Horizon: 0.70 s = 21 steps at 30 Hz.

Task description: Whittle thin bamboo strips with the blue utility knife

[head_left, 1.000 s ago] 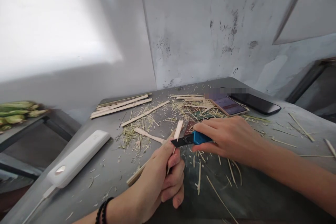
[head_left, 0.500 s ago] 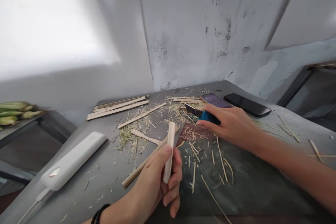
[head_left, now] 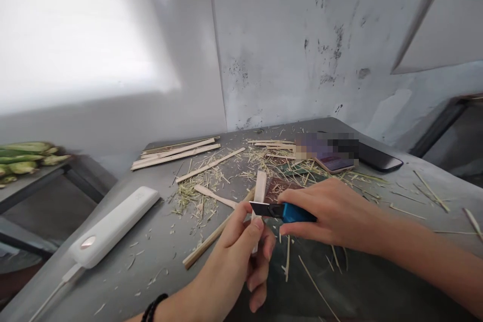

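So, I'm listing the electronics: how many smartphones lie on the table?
2: a lit smartphone beyond the right hand, and a black smartphone just right of the first.

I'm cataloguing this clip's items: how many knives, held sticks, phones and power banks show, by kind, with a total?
Knife: 1, in the right hand
Held stick: 1, in the left hand
Phones: 2
Power bank: 1
Total: 5
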Each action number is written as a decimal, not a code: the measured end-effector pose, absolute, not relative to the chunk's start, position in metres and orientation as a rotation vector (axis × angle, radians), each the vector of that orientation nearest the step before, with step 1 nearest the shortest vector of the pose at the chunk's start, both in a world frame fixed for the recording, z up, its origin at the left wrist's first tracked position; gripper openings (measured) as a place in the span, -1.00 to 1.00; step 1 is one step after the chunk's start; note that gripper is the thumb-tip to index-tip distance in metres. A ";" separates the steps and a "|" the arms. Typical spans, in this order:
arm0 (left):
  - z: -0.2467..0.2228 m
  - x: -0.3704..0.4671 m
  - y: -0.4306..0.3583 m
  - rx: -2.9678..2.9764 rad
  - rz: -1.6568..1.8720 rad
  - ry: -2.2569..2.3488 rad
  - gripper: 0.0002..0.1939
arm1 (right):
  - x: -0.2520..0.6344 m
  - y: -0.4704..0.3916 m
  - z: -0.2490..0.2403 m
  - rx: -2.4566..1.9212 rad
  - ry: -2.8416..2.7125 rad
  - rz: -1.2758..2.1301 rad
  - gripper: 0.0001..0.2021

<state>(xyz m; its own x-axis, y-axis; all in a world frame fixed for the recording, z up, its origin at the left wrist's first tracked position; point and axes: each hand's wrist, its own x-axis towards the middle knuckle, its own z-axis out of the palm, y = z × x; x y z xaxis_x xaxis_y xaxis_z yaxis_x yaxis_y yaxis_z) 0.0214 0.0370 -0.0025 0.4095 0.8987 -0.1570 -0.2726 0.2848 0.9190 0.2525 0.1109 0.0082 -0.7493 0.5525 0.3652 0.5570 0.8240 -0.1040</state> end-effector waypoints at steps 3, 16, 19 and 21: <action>-0.004 0.022 0.038 0.979 0.905 0.791 -0.73 | 0.252 0.112 0.007 -0.866 -2.646 0.009 -0.51; -0.004 0.024 0.036 1.037 0.856 0.837 -0.74 | 0.253 0.114 0.006 -0.894 -2.615 -0.159 -0.44; -0.006 0.024 0.038 1.012 0.856 0.824 -0.73 | 0.255 0.117 0.008 -0.913 -2.588 -0.233 -0.42; -0.007 0.024 0.039 0.992 0.854 0.825 -0.71 | 0.256 0.119 0.008 -0.944 -2.557 -0.286 -0.40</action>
<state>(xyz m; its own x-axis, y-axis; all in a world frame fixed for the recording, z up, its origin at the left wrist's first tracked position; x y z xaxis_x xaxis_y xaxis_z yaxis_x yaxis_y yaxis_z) 0.0241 0.0389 -0.0066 0.4243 0.8859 -0.1877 -0.2181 0.3012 0.9283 0.2563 0.1186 0.0084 -0.6927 0.5764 0.4335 0.6580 0.7512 0.0527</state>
